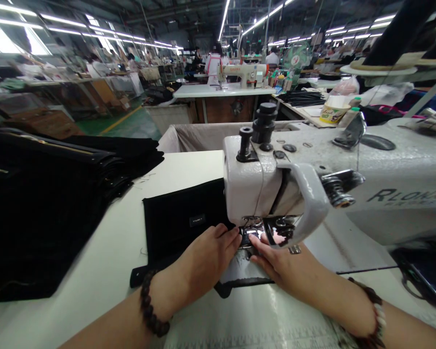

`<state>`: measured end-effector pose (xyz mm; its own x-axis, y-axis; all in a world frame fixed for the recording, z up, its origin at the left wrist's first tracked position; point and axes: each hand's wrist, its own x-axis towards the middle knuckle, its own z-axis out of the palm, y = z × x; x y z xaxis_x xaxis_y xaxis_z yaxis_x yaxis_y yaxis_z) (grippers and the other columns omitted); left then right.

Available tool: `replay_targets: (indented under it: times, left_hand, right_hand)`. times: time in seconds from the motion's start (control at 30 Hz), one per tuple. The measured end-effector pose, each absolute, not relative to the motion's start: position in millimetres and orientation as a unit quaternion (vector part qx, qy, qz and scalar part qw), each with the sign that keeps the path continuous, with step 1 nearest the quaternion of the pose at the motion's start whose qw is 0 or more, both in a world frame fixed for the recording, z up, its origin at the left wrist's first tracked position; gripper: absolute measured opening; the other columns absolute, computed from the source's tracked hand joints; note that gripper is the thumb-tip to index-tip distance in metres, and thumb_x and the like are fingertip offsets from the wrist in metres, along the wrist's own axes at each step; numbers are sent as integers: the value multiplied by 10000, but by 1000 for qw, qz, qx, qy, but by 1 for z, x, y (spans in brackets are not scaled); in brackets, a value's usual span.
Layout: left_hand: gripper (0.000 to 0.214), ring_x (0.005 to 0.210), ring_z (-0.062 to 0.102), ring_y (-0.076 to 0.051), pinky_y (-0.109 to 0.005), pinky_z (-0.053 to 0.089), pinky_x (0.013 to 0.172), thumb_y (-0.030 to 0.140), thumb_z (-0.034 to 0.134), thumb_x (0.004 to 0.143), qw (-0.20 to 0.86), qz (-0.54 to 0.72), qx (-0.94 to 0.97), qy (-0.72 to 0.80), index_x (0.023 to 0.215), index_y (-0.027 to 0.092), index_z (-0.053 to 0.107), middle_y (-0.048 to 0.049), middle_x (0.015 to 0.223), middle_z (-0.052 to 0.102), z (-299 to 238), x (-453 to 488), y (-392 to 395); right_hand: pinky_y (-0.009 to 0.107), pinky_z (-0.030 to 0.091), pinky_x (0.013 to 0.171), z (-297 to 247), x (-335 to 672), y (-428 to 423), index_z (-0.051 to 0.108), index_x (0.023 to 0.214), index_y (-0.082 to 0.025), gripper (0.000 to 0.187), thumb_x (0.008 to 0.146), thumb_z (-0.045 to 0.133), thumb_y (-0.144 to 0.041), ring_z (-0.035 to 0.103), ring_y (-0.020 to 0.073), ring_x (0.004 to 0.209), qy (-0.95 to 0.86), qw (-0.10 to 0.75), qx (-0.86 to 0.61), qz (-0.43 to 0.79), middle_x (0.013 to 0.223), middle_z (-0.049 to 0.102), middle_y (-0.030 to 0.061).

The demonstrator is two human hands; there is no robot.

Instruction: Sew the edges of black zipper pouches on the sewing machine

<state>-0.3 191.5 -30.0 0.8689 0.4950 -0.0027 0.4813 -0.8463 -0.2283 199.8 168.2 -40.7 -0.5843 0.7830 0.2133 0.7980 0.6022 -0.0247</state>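
Observation:
A black fabric piece (178,213) with a small label (197,220) lies on the pale table, its right part running under the head of a white sewing machine (245,179). My left hand (212,254) rests on the fabric, fingers stretched out flat toward the presser foot (252,231). On the other side, my right hand (285,261) reaches in with its index fingertip close beside the foot and its fingers apart. The machine's curved guard hides part of that hand. Beaded bracelets circle both wrists.
A stack of black fabric pieces (54,203) covers the table's left side. A cloth-lined bin (196,137) stands behind the machine. At right are a yellow tub (332,114) and a dark phone-like object (427,274). Other people work at machines beyond.

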Motion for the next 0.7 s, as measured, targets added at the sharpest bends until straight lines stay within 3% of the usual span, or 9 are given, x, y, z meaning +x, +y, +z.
replay_targets:
  times: [0.3, 0.7]
  left_hand:
    - [352, 1104, 490, -187, -322, 357, 921, 156, 446, 845, 95, 52, -960, -258, 1189, 104, 498, -104, 1240, 526, -30, 0, 193]
    - [363, 1099, 481, -176, -315, 331, 946, 151, 450, 826, 120, 46, -967, -218, 1181, 101, 503, -83, 1229, 537, -33, -5, 188]
  right_hand:
    - [376, 524, 580, -44, 201, 167, 611, 1077, -103, 302, 830, 515, -248, 639, 262, 739, -892, 112, -436, -32, 876, 682, 120]
    - [324, 505, 554, -37, 201, 165, 638, 1011, -105, 282, 877, 432, -243, 643, 226, 685, -907, 111, -406, -28, 862, 682, 118]
